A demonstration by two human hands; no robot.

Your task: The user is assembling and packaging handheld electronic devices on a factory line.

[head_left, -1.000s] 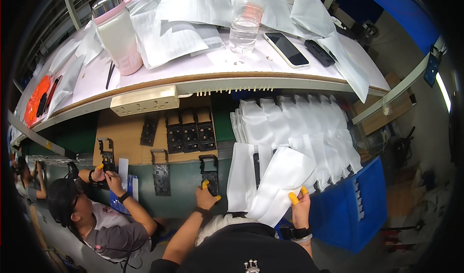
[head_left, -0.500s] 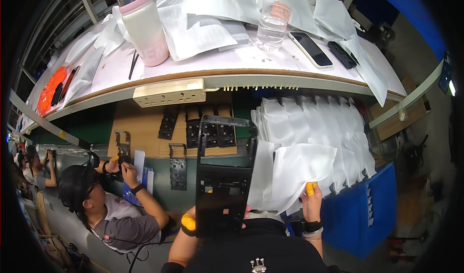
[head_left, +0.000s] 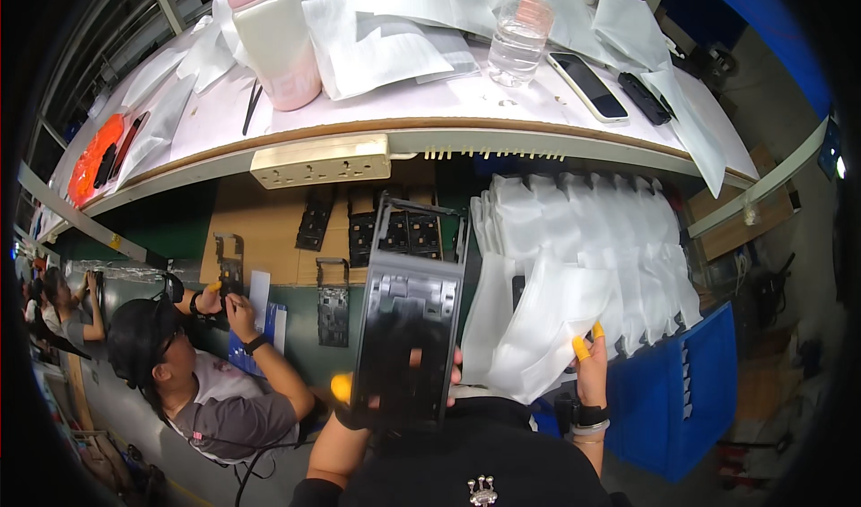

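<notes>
My left hand [head_left: 343,388] is closed around the lower part of a black plastic frame [head_left: 408,336], which stands upright before me. Its top is an open rectangle; the lower body is a panel with small cut-outs. A yellow finger cot covers the thumb, and fingertips show at the frame's right edge. Yellow cots are also on my right hand [head_left: 590,372], which pinches the right edge of a white foam pouch [head_left: 549,327]. The pouch hangs slanted, right of the frame and apart from it. Behind it lie several more white pouches [head_left: 610,238] in overlapping rows.
A shelf edge with a power strip [head_left: 320,161] crosses ahead; a tumbler [head_left: 278,54], bottle [head_left: 520,40] and phone [head_left: 587,87] stand or lie above. Black frames [head_left: 395,229] lie on cardboard [head_left: 260,220]. At left a co-worker [head_left: 215,390] holds a similar part. A blue bin [head_left: 668,399] is at right.
The black frame has tilted, so its panel now catches the light. The foam pouch has swung and folded narrower, with my right hand still at its edge. The view has shifted slightly.
</notes>
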